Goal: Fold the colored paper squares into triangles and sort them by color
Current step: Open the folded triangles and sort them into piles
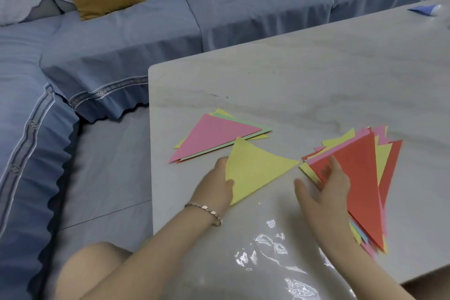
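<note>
Two hands sorting folded paper triangles at a table's near-left corner.

The left hand (pixel 215 185) pinches a yellow triangle (pixel 253 170) by its left edge, just below the pink-topped stack (pixel 214 135), which lies near the table's (pixel 316 75) left edge. The right hand (pixel 326 190), fingers spread, rests on the red-topped stack (pixel 360 178), gripping nothing visibly. Bare tabletop stretches beyond both stacks.
</note>
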Action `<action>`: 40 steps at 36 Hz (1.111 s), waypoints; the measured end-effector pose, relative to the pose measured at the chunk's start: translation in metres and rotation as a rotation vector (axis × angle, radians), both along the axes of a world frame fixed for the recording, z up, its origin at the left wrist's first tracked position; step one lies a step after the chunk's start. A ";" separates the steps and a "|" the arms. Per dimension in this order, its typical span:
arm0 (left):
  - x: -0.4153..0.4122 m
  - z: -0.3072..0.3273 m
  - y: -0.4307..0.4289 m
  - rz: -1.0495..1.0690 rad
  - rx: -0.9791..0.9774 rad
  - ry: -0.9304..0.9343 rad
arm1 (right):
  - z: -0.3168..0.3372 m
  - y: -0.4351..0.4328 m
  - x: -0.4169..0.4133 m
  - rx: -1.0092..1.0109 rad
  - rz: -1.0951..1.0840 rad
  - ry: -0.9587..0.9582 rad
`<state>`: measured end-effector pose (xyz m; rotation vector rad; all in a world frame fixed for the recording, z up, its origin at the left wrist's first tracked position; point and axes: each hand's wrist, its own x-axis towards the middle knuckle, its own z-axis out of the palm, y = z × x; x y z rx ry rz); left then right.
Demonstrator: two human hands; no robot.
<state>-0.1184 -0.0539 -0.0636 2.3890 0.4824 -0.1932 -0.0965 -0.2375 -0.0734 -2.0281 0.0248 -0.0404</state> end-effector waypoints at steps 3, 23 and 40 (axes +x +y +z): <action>0.009 -0.009 0.017 -0.089 0.174 0.070 | -0.014 -0.002 -0.001 -0.261 0.174 -0.236; -0.037 -0.059 -0.004 -0.418 0.559 -0.019 | -0.058 0.031 0.008 -0.919 0.753 -0.362; -0.067 -0.058 0.033 -0.310 0.455 0.046 | -0.051 -0.017 0.012 -1.010 0.636 -0.270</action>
